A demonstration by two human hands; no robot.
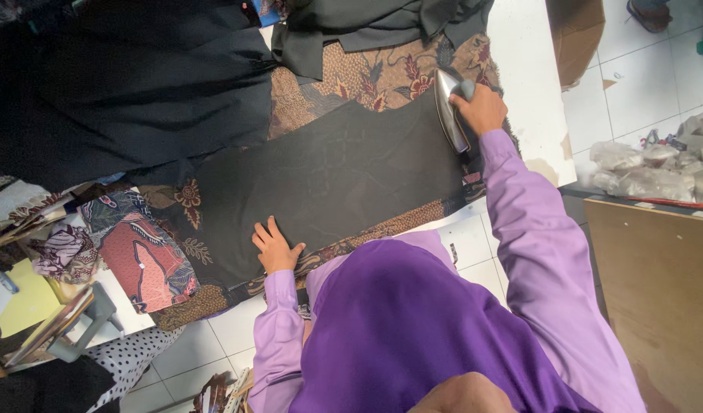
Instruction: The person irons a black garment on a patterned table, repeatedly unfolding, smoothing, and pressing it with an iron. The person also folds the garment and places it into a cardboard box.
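My right hand grips the handle of a silver clothes iron, which rests on the far right end of a long black fabric panel. My left hand lies flat with fingers spread on the near left part of that panel. The panel is spread over brown floral batik cloth on the white ironing table. Both my arms are in lilac sleeves, and a purple headscarf fills the lower view.
A large pile of black cloth covers the table's far left, with dark garments at the far edge. Red and patterned batik pieces lie at the left. A brown board and plastic-wrapped bundles stand at the right over tiled floor.
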